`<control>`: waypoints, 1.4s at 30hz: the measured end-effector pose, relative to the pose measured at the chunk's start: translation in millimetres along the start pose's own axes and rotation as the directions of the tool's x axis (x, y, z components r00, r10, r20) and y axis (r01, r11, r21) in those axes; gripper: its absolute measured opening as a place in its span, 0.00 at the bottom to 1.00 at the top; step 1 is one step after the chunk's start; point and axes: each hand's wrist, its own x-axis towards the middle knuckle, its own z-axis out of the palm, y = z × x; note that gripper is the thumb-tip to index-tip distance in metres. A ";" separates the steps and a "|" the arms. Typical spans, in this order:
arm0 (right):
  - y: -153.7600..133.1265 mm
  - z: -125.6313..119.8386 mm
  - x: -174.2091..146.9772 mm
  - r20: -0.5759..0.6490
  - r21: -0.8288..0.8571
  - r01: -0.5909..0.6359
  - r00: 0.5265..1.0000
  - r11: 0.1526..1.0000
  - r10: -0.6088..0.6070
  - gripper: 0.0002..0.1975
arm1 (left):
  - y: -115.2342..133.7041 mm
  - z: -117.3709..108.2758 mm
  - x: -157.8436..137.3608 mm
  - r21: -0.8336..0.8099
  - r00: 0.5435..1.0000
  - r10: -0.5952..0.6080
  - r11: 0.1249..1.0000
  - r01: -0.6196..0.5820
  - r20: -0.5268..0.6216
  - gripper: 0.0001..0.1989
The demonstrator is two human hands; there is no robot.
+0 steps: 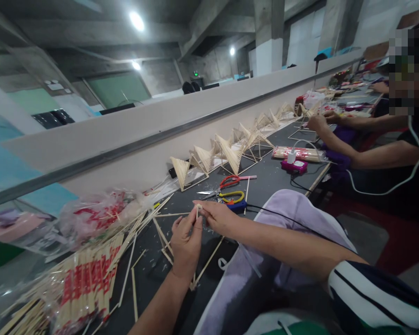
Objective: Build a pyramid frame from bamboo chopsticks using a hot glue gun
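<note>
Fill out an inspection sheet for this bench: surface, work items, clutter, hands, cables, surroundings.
Surface: dark worktable along a pale partition wall.
Work items: both hands pinch a thin bamboo stick at its upper end, above a stick frame lying flat.
Clutter: loose sticks, packs of wrapped sticks, scissors, yellow-handled tool, row of finished stick fans.
Hands: left hand and right hand meet at the stick.
Cables: black cable across a lilac cloth; white cable by a co-worker's arm.
Surroundings: concrete ceiling, lit lamps.
</note>
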 end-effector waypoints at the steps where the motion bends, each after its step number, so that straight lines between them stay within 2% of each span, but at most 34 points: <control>1: 0.0 0.1 -0.1 0.001 0.004 -0.002 1.000 1.000 0.002 0.19 | -0.4 0.2 -0.2 -0.002 1.000 0.004 1.000 -0.004 -0.002 0.17; 8: 7.4 5.9 -3.6 0.001 0.041 -0.002 1.000 0.999 0.002 0.19 | -1.1 0.2 -2.6 0.024 0.998 0.050 0.998 -0.050 -0.031 0.16; 17: 7.6 6.4 -3.5 0.035 0.077 -0.011 0.999 0.997 0.008 0.19 | 3.1 -2.5 -4.3 0.023 1.000 0.022 0.999 -0.022 0.008 0.15; 26: 4.4 5.0 -3.1 0.038 0.071 -0.042 0.998 0.997 0.040 0.19 | 2.7 -2.3 -4.9 0.011 1.000 0.014 1.000 -0.014 0.025 0.16; 42: 4.6 4.3 -2.3 0.018 0.015 0.005 1.000 1.000 -0.005 0.18 | -2.7 -0.1 -4.6 -0.009 0.999 0.009 1.000 -0.009 0.047 0.16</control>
